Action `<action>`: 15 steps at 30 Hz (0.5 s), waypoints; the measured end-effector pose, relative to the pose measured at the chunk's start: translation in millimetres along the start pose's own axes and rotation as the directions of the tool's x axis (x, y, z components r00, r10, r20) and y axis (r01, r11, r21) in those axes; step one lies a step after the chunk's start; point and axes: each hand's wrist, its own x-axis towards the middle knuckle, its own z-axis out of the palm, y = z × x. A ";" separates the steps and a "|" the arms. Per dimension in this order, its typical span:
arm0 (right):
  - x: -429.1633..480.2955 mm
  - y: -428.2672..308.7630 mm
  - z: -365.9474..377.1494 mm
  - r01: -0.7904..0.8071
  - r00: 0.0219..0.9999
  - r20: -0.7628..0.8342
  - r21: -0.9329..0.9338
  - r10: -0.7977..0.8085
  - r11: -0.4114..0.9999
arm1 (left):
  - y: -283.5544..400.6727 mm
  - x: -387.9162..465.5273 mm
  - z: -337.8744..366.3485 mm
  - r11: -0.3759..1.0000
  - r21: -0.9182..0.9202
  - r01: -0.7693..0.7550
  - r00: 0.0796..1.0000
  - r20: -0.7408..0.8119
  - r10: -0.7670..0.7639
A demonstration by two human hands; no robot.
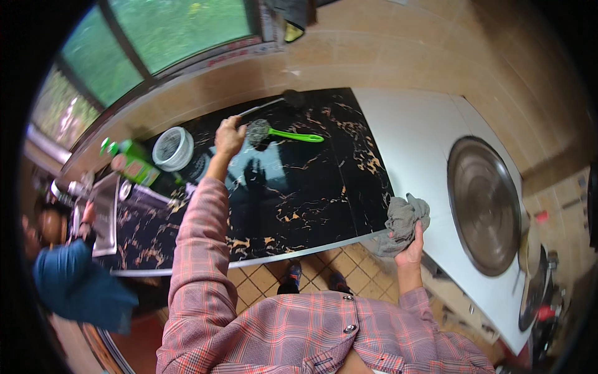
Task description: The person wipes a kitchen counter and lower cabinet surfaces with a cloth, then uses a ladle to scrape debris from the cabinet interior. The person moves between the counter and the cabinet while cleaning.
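At the back of the black marble-patterned countertop (299, 187), my left hand (229, 135) is closed around the handle of a long utensil (257, 109). Its dark head is blurred near the wall, so its exact kind is unclear. Just right of that hand lies a steel-wool pot scrubber (296, 136) with a bright green handle. My right hand (411, 250) grips a crumpled grey cloth (402, 217) at the front edge, where the black countertop meets the white one.
A white plastic tub (173, 149) and green pump bottles (135, 163) stand left, before the window. Beyond is a steel sink (105, 219), with another person in a blue top (79, 280) beside it. A large round metal lid (484, 205) rests on the white counter (420, 140).
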 end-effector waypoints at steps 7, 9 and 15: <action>-47.0 16.3 -15.8 0.114 0.943 -0.321 0.055 -0.090 0.992 | -46.8 89.7 77.4 0.966 0.253 -0.047 0.981 0.192 -0.003; -52.4 19.4 -18.3 0.160 0.952 -0.270 0.051 -0.140 0.986 | -49.2 101.0 88.1 0.958 0.281 -0.060 0.955 0.295 -0.026; -31.5 20.1 -19.4 0.221 0.905 -0.382 0.045 -0.188 0.974 | -64.2 116.5 112.7 0.938 0.336 -0.083 0.885 0.458 -0.086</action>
